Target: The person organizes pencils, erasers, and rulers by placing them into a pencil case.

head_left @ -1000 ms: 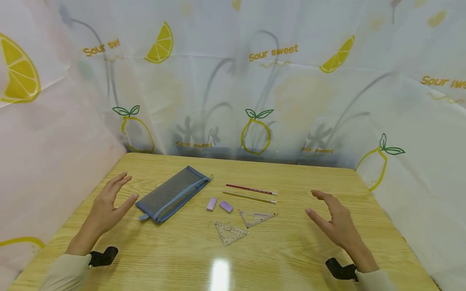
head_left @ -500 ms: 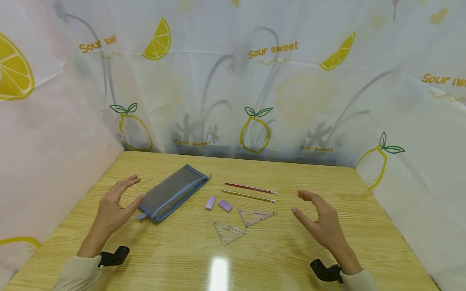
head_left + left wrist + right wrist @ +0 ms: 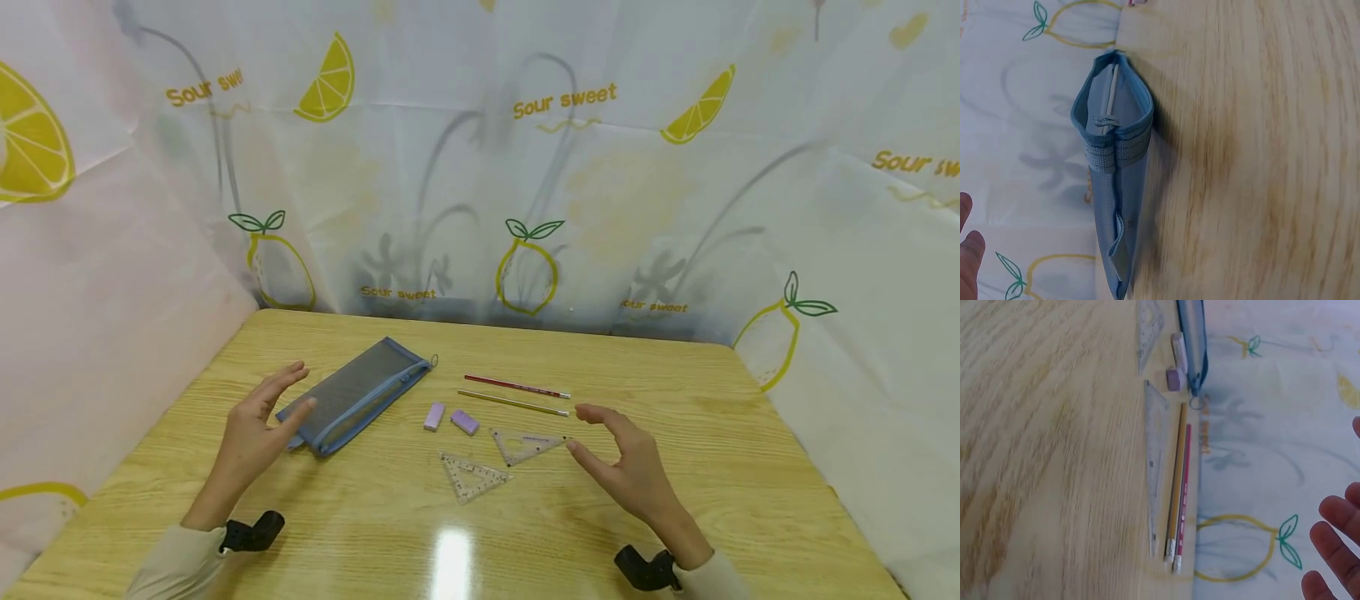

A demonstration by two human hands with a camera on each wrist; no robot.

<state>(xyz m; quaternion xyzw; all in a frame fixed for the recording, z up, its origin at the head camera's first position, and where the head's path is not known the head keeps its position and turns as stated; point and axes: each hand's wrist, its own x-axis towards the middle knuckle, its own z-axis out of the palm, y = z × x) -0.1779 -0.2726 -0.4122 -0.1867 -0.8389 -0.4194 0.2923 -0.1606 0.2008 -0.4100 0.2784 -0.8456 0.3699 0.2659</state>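
Note:
My left hand (image 3: 255, 442) hovers at the near left end of a blue mesh zip pencil case (image 3: 356, 385), thumb and fingers spread apart with nothing between them. In the left wrist view the pencil case (image 3: 1129, 144) is seen end-on. My right hand (image 3: 630, 471) is held with thumb and fingers apart, beside the right tip of a clear set square (image 3: 542, 444), and holds nothing. A second clear set square (image 3: 491, 479) lies nearer. Two purple erasers, one upright-angled (image 3: 434, 417) and one slanted (image 3: 465, 422), lie beside a red pencil (image 3: 517, 386) and a gold pencil (image 3: 513, 402).
Everything lies on a wood-grain table (image 3: 375, 542). A white curtain (image 3: 420, 183) with lemon prints encloses the back and both sides. Glare shows near the front of the table. A black wrist mount (image 3: 255, 532) sits on each wrist.
Both hands have moved inward: the left to the right, overlapping the pencil case's edge, the right to the left, up to the set square. The stationery has stayed in place.

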